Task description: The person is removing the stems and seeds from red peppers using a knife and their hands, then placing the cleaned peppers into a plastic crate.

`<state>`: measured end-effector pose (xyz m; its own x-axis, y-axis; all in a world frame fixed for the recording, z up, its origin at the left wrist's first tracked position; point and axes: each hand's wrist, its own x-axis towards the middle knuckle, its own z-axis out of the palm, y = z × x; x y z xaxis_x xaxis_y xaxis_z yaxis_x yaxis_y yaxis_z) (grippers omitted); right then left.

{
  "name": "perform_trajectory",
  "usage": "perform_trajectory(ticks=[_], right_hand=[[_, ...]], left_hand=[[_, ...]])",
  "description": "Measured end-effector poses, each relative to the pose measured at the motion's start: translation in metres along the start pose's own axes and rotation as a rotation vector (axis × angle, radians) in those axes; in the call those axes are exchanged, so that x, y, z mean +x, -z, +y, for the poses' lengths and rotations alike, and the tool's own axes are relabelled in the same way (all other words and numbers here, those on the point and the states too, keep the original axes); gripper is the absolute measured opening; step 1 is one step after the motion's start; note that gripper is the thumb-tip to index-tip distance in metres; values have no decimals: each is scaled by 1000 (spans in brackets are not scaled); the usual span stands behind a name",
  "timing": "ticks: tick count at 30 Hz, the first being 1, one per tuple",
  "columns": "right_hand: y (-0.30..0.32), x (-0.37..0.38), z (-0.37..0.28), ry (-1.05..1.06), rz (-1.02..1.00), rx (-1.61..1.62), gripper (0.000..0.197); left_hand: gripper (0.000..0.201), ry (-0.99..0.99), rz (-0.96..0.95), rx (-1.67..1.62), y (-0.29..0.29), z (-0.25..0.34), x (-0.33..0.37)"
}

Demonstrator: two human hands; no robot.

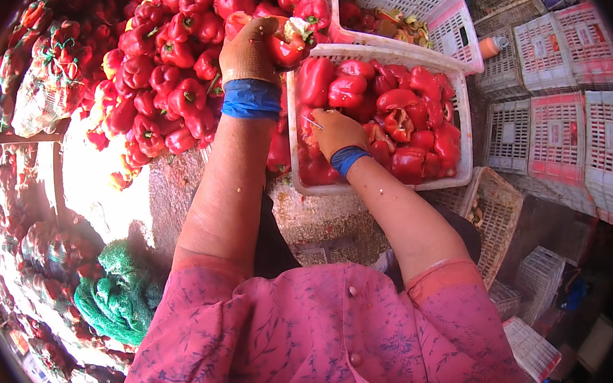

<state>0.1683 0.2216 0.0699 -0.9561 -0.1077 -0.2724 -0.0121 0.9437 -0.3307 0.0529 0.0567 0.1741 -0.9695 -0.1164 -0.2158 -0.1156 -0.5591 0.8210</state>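
My left hand (249, 59), in an orange-brown glove with a blue wrist band, is closed on a red bell pepper (286, 52). The pale seed core (297, 30) shows at the pepper's cut end. My right hand (341, 133), gloved the same way, is closed over the left side of a white crate (388, 53). From its fingers sticks a thin metal blade (312, 122), which looks like a small knife; its handle is hidden in the hand. Red peppers (407, 120) fill this crate, at least one of them cut open with its hollow inside showing.
Whole red peppers (180, 56) lie heaped at the left. Behind the near crate, another white crate (445, 28) contains green-yellow scraps (401, 26). Stacked crates (538, 131) stand at the right. Green netting (119, 295) lies at the lower left, near filled net sacks (49, 89).
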Motion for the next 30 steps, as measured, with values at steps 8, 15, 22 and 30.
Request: perform_trajectory(ticks=[8, 15, 22, 30], right_hand=[[106, -44, 29, -43, 623, 733, 40], [149, -97, 29, 326, 648, 316, 50], [114, -117, 54, 67, 696, 626, 28], [83, -98, 90, -342, 559, 1220, 33]], left_hand=[[22, 427, -209, -205, -31, -34, -15], [23, 580, -515, 152, -54, -82, -54], [76, -317, -1178, 987, -47, -137, -56], [31, 631, -691, 528, -58, -198, -36]])
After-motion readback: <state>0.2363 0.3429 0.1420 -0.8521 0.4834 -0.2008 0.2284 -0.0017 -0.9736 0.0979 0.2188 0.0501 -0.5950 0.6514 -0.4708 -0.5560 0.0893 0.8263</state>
